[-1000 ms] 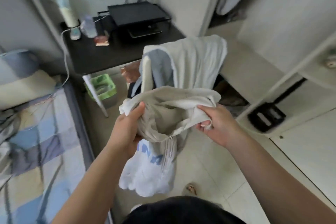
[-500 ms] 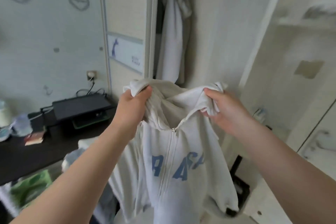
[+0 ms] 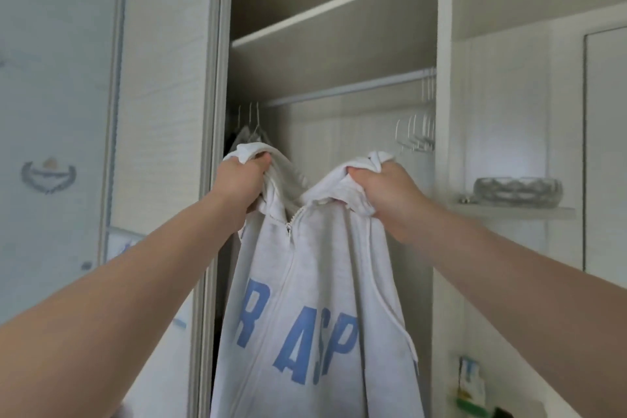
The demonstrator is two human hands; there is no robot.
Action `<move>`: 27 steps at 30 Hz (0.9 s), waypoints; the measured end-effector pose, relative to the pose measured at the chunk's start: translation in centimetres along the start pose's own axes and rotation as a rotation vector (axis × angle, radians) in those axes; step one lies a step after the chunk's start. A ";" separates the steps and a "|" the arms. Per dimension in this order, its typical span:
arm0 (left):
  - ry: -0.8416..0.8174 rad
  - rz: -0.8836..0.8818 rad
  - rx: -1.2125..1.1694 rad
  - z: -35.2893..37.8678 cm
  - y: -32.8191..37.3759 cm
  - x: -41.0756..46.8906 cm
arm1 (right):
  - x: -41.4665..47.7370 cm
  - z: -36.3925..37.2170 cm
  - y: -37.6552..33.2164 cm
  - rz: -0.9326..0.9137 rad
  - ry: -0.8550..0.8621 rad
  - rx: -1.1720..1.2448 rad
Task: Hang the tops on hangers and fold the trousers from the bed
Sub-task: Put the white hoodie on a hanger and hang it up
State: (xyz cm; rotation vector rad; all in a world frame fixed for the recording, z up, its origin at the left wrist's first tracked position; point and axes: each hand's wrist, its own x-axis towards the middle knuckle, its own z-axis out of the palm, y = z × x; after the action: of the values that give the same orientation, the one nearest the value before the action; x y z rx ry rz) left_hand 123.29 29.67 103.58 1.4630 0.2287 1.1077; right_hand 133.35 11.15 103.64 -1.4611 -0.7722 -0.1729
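Hoodie (image 3: 305, 282), the white zip-up with blue letters, is hanging just below the wardrobe rail (image 3: 346, 88). You're holding it up by the shoulders with your left hand (image 3: 241, 180) and right hand (image 3: 386, 190), fingers bunching the fabric tight. Empty hangers (image 3: 417, 132) are sitting at the rail's right end, hung clothes (image 3: 249, 137) at its left.

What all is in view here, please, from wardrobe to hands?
zip hoodie: one, pale grey with blue letters, held up before the wardrobe
rail: one, white, across the wardrobe
empty hangers: several, white, rail's right end
hung garments: count unclear, dark, rail's left end
bowl: one, clear glass, on the side shelf, right
packets: a few, green and white, low right
left hand: one, grips the hoodie's top left
right hand: one, grips its top right
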 end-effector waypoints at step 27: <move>-0.188 0.077 0.042 14.1 1.6 24.1 | 25.2 -1.8 -3.1 -0.093 0.614 -1.943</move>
State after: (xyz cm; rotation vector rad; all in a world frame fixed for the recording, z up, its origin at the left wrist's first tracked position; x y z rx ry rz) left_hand 145.35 36.76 119.21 1.6144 0.0644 1.0243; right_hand 151.24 17.67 120.46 -2.8471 0.1025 -1.7053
